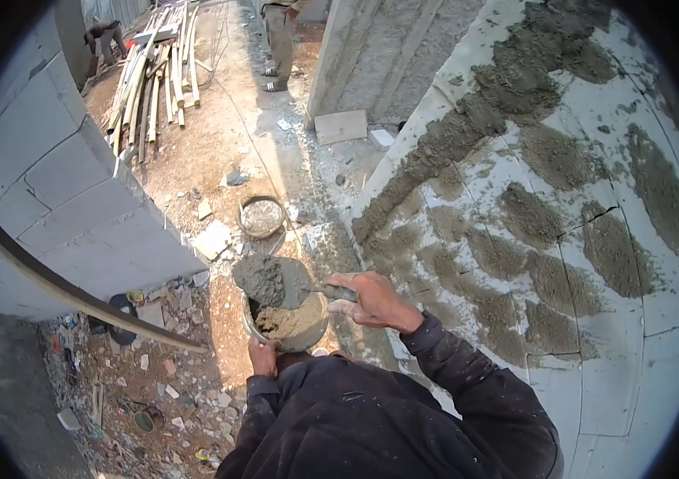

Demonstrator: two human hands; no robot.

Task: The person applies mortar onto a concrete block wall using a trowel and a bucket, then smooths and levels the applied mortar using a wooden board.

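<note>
My right hand (375,302) is wrapped round the handle of a trowel (298,279). A wet grey heap of mortar (260,277) sits on the blade, over the far side of a bucket (248,321). Lighter, sandy-looking mortar (295,321) lies inside the bucket. At the bucket's near left side my left hand (264,357) grips its rim, with part of the fingers hidden. To my right, a pale block wall (595,343) carries a thick mortar band (467,128) and several rough dabs of mortar (531,215).
A second round tub (261,217) stands on the ground beyond the bucket. Another block wall (92,191) rises at left, crossed by a dark curved strip (76,291). Rubble (164,383) covers the lower-left ground. Long poles (156,80) and two people (279,40) are farther off.
</note>
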